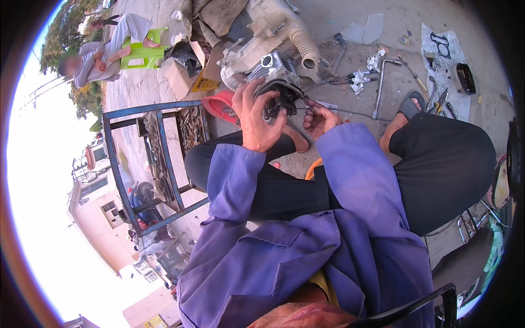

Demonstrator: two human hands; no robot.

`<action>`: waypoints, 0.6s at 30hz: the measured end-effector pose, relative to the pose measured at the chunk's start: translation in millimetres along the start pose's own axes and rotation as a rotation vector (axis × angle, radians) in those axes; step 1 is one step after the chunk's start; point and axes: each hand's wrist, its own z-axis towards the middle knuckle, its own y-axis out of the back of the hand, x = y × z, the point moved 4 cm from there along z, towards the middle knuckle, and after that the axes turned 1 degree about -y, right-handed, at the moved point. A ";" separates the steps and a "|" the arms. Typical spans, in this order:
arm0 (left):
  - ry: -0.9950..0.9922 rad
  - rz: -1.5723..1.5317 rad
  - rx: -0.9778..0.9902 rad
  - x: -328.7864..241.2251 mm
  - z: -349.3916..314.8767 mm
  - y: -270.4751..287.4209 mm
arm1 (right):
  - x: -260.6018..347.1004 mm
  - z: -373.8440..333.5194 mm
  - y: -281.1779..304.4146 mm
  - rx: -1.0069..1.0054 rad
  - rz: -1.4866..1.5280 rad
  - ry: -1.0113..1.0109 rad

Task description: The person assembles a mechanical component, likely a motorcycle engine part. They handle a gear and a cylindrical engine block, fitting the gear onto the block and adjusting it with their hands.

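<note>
A dark metal engine part point(285, 97) is in front of me, above the ground between my legs. My left hand point(256, 117) is closed around its left side, thumb and fingers curved over it. On the part's right, my right hand point(321, 120) has thumb and fingers pinched together beside a thin dark piece point(304, 99) that reaches up to the part. What exactly the right fingers grip is too small to make out. Just beyond stands a large dusty engine point(284, 38) with a ribbed tube point(304, 49).
A blue metal frame point(117, 164) with trays of small hardware stands left, near a red basin point(219, 104). At right lie an L-shaped wrench point(378, 90), a gasket point(441, 46) and pliers point(441, 101). A cardboard box point(180, 79) and a person on a green chair point(143, 57) are farther left.
</note>
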 end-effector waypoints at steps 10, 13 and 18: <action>0.015 0.007 -0.017 -2.4 -1.6 5.3 | -7.2 13.0 -0.1 0.000 0.175 -0.221; 0.020 0.019 -0.031 -2.3 -3.9 8.9 | -7.7 10.4 -6.0 -0.061 0.156 -0.189; 0.031 0.007 -0.060 2.6 -9.0 12.6 | -3.6 10.9 -7.7 -0.068 0.136 -0.190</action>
